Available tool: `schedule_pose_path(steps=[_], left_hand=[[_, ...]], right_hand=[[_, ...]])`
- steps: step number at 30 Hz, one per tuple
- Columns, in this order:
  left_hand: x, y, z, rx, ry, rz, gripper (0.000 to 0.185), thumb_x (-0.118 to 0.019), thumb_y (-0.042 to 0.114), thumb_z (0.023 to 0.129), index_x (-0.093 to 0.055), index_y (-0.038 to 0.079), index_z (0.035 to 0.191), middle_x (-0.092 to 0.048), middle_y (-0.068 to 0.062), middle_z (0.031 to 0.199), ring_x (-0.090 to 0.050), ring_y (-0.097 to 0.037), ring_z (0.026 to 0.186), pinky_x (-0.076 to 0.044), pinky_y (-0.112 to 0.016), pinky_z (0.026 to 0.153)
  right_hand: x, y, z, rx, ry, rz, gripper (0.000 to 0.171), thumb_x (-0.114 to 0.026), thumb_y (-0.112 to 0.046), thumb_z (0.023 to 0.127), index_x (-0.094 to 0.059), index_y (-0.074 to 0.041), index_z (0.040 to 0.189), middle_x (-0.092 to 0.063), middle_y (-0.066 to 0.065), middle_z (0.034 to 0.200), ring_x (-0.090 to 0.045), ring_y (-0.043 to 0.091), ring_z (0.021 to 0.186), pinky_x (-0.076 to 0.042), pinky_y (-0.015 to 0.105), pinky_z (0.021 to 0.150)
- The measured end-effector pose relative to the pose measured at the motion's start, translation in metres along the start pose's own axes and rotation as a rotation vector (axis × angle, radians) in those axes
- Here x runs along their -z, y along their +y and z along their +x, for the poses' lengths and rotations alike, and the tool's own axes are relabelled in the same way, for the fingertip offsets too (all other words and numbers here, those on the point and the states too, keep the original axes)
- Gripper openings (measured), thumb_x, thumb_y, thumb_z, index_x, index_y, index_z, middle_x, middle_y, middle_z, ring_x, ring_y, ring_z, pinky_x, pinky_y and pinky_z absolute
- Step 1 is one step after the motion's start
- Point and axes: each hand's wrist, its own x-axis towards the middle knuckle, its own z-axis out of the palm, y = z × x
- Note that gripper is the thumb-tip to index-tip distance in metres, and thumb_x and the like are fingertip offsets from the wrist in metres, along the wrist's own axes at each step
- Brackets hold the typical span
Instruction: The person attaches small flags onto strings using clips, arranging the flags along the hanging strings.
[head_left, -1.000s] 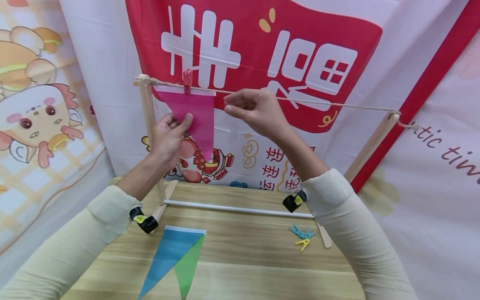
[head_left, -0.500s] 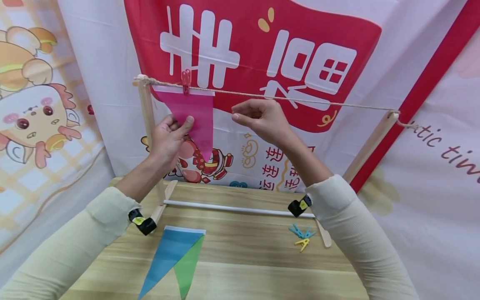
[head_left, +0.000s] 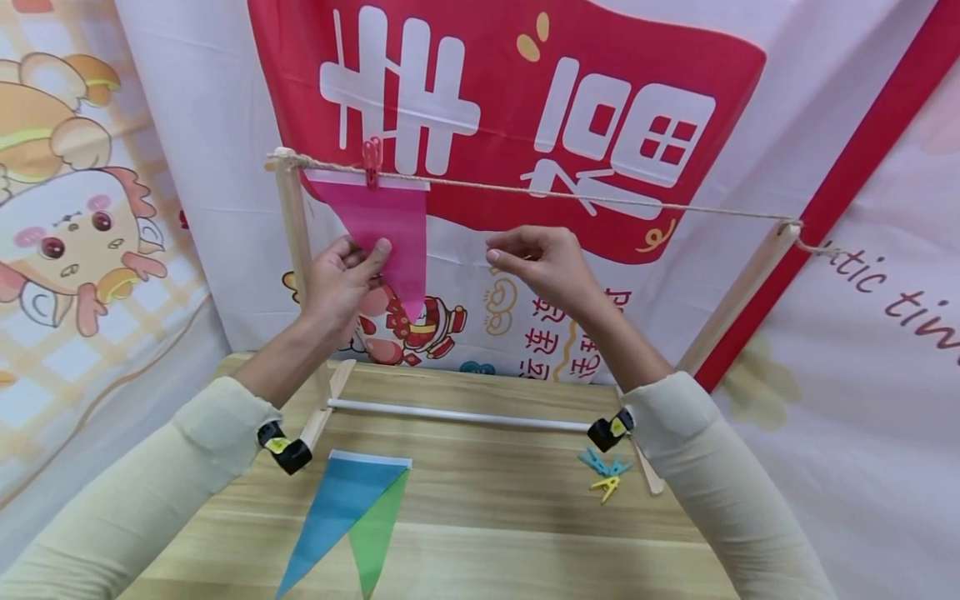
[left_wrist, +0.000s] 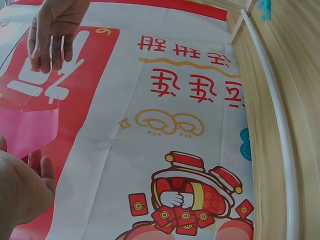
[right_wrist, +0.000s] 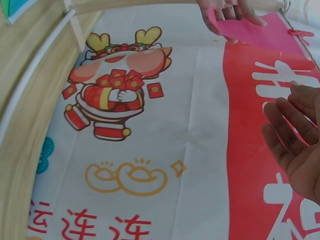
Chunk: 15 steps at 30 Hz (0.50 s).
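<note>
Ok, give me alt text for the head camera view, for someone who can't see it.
A person's left hand pinches a pink pennant flag pegged by a red clip to a string on a wooden frame, while the right hand hovers empty below the string. Blue and green flags and spare clips lie on the table.

Both arms raised fwd, cream sleeves to the wrists, black wrist cams on each. Left hand (head_left: 339, 279) up at chest height, fingers curled, thumb and forefinger pinched together. Right hand (head_left: 542, 260) just to the right of it at approx the same height, palm down, fingers loosely curled, holding nothing. Hands near, not touching.
</note>
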Motion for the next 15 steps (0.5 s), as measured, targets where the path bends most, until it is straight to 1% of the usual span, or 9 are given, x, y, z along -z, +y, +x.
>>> schedule_pose_path(steps=[3,7,10,15], left_hand=[[0.000,-0.003,-0.001,0.018,-0.001,0.015,0.037,-0.081,0.036,0.104,-0.069,0.016,0.133,-0.079,0.006,0.116,-0.076,-0.010,0.105,-0.065,-0.018,0.090],[0.000,-0.007,-0.003,0.041,-0.006,0.035,0.040,-0.081,0.038,0.104,-0.068,0.017,0.135,-0.079,0.006,0.120,-0.077,-0.011,0.109,-0.066,-0.018,0.093],[0.001,-0.010,-0.005,0.048,-0.017,0.045,0.037,-0.080,0.038,0.105,-0.068,0.017,0.132,-0.078,0.005,0.121,-0.077,-0.012,0.111,-0.066,-0.018,0.094],[0.000,-0.014,-0.005,0.050,-0.032,0.040,0.031,-0.080,0.037,0.105,-0.068,0.018,0.126,-0.077,0.003,0.116,-0.076,-0.011,0.105,-0.066,-0.019,0.091]], right_hand=[[0.001,0.007,-0.005,-0.011,0.008,-0.004,0.034,-0.081,-0.032,0.106,-0.083,-0.014,0.135,-0.086,0.006,0.124,-0.081,0.023,0.105,-0.066,0.025,0.086],[0.002,0.016,-0.012,-0.016,0.014,-0.005,0.034,-0.082,-0.033,0.106,-0.083,-0.013,0.133,-0.086,0.007,0.123,-0.081,0.024,0.105,-0.066,0.026,0.086],[0.003,0.022,-0.018,-0.035,0.014,0.003,0.032,-0.081,-0.032,0.106,-0.084,-0.013,0.132,-0.086,0.007,0.122,-0.080,0.023,0.103,-0.066,0.027,0.084],[0.005,0.033,-0.027,-0.055,0.015,0.005,0.029,-0.080,-0.030,0.107,-0.084,-0.013,0.130,-0.086,0.008,0.121,-0.078,0.023,0.098,-0.065,0.025,0.080]])
